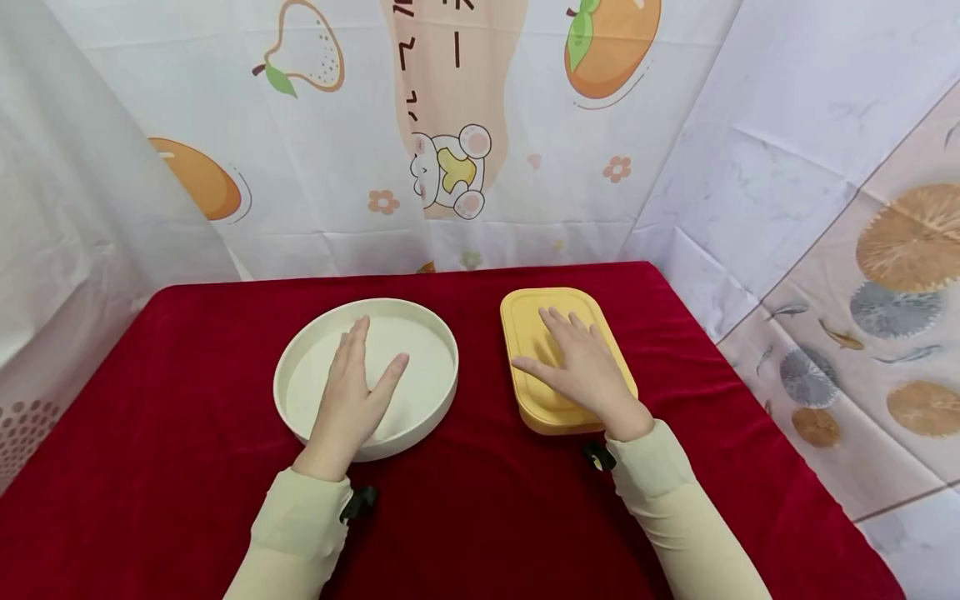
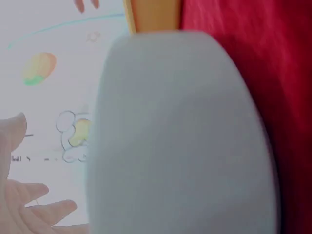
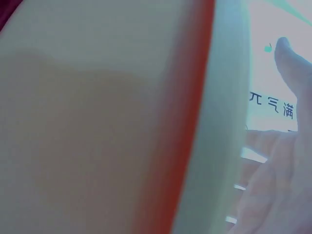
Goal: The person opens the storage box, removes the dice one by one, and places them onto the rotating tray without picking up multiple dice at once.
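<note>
My left hand (image 1: pixel 348 404) hovers over a round white shallow dish (image 1: pixel 420 358) on the left, fingers straight and thumb spread away from them. In the left wrist view the pale side of the dish fills the middle, and the hand shows at the lower left edge with nothing in it. On the right, a yellow rectangular box (image 1: pixel 525 325) with a fitted lid lies under my right hand (image 1: pixel 588 371). Those fingers are spread and straight above the lid. A blurred pale surface with an orange-red band (image 3: pixel 195 117) takes up most of the right wrist view, beside the spread right hand.
A dark red cloth (image 1: pixel 480 500) covers the table, and a strip of it separates the dish from the box. Behind the table hangs a white curtain (image 1: pixel 315 167) printed with fruit. Another patterned sheet (image 1: pixel 825 250) runs along the right side.
</note>
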